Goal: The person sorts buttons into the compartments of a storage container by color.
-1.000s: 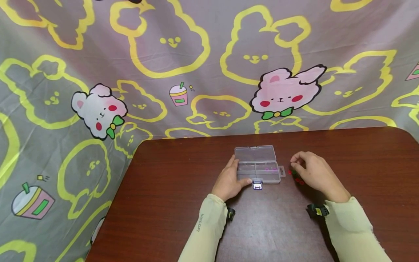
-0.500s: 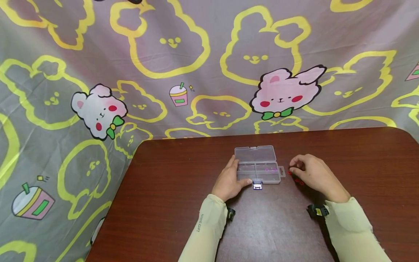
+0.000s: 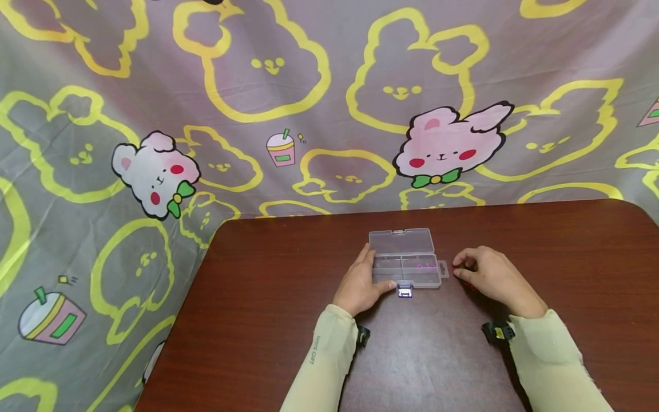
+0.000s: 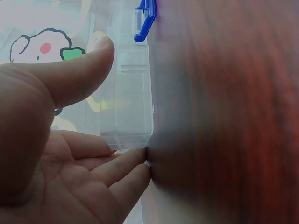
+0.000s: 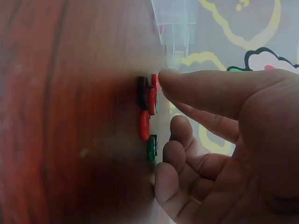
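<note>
A clear plastic compartment box (image 3: 407,277) lies with its lid raised, small purple ring-like pieces (image 3: 426,266) inside. My left hand (image 3: 357,286) holds its left side, the thumb over the front edge near the blue-edged latch (image 3: 405,292) and the fingers along the side. Just right of the box, my right hand (image 3: 494,276) has thumb and index finger together at a small red ring-like piece (image 5: 155,80). Beneath that hand lie a black piece (image 5: 143,92), a red piece (image 5: 144,125) and a green piece (image 5: 151,149); the head view mostly hides them.
The brown wooden table (image 3: 247,320) extends on both sides of the hands. Behind and to the left hangs a grey cloth (image 3: 329,86) printed with yellow outlines and cartoon animals. A hanging tab (image 3: 443,269) sticks out from the box's right end.
My right hand has lowered slightly and shifted a little left; its thumb and index finger have closed in on the red piece. The left hand and the box have stayed in place.
</note>
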Demonstrator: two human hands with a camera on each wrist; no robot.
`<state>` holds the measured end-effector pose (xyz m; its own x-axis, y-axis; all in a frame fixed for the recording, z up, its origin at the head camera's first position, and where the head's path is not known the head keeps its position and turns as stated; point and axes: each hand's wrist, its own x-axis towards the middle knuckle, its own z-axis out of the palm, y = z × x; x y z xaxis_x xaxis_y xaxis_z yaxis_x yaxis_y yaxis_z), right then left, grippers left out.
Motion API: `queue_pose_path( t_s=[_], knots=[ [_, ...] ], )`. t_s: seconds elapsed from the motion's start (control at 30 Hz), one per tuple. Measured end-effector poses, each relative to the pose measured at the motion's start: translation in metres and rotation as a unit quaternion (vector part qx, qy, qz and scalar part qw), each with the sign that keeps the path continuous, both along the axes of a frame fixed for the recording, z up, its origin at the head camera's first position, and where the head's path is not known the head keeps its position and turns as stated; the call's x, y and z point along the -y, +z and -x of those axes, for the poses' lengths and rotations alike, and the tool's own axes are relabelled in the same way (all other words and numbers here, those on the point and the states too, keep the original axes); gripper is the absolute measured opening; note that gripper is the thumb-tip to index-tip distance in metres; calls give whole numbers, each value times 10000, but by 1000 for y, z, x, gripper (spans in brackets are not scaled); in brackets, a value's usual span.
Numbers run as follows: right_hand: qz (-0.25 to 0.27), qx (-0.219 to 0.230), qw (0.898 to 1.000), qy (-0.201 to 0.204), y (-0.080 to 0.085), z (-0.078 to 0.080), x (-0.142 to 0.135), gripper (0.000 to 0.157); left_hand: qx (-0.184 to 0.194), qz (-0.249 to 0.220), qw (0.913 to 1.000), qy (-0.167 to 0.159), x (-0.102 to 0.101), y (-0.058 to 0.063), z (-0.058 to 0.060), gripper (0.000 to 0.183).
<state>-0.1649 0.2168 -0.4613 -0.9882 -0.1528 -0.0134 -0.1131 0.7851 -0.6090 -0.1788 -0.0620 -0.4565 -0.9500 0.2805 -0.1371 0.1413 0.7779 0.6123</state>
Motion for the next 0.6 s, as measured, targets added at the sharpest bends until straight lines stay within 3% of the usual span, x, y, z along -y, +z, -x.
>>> queue_pose_path(
  t_s=[0.6],
  knots=[
    [-122, -36, 9999, 94, -2, 1, -1, 6, -46, 1, 10000, -23, -1, 1, 0, 85]
  ],
)
